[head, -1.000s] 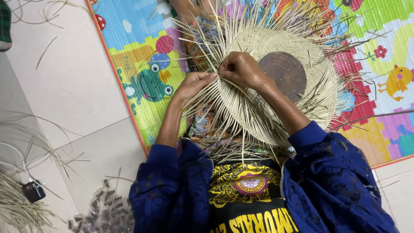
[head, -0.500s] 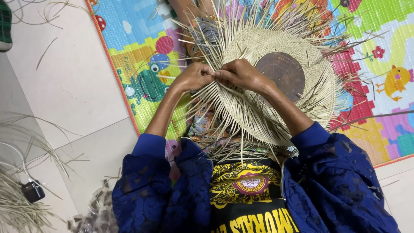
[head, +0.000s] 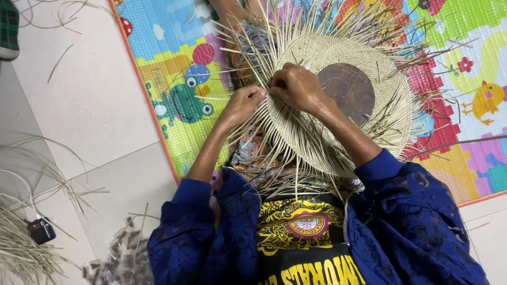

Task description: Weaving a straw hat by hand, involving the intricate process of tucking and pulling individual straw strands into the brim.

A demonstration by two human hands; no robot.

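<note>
A round woven straw piece (head: 317, 132) lies on my lap, with a dark brown disc (head: 346, 89) at its centre and loose straw ends sticking out all round. My left hand (head: 243, 104) pinches straw strands at the left edge of the weave. My right hand (head: 298, 87) rests on the weave just beside it, fingers closed on strands at the same spot. The two hands nearly touch. Blue lace sleeves cover both my upper arms.
A colourful play mat (head: 174, 100) with a frog picture lies under the work. Loose straw (head: 21, 248) is piled at the lower left beside a small black device (head: 41, 230) on a white cable. Pale floor tiles (head: 79, 105) lie to the left.
My left hand has moved up and right along the rim to meet my right hand. The right hand has shifted slightly left on the weave.
</note>
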